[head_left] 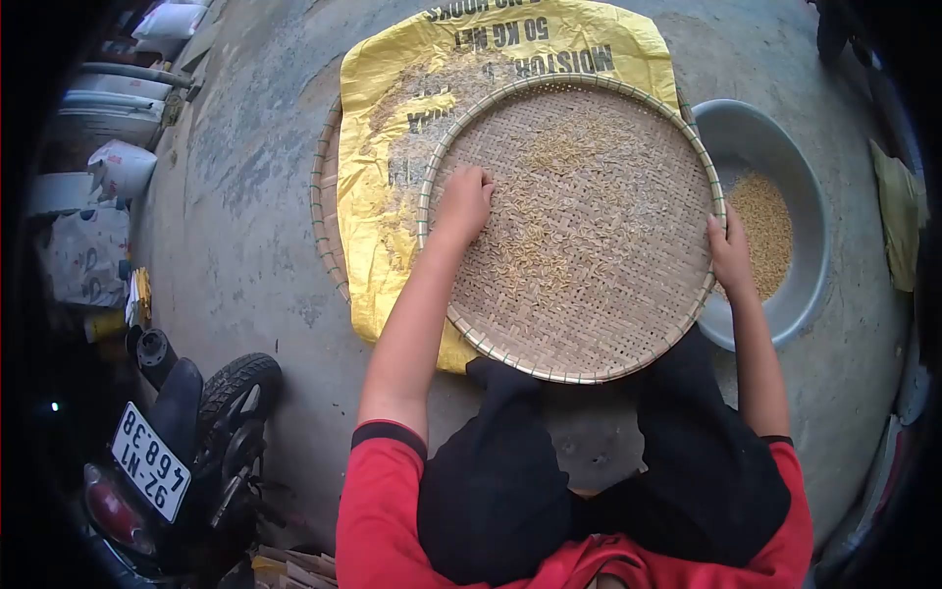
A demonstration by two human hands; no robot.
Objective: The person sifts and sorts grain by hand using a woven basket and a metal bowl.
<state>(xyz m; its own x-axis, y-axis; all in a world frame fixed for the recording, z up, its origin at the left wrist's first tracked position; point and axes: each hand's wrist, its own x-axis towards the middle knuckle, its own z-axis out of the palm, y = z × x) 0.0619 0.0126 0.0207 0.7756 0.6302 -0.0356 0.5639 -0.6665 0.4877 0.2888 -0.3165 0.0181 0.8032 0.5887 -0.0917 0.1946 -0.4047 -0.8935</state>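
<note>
A round woven bamboo tray point(628, 294) rests above my knees, with unhusked grains point(530, 250) scattered over its left and upper parts. My right hand point(731, 253) grips the tray's right rim, thumb on the inner side. Over the tray's left side is my left hand point(467, 201), its fingers curled together near the grains; whatever they pinch is hidden. Under the tray's far left side lies a yellow printed sack point(383, 88) with chaff and grains on it. A metal basin point(805, 196) to the right holds a heap of golden grain point(760, 231).
Another woven tray point(329, 196) shows beneath the sack. At the lower left stands a motorbike point(186, 442) with a number plate. White sacks point(123, 167) line the left side. A yellowish cloth or sack point(895, 216) lies at the right on the concrete floor point(235, 226).
</note>
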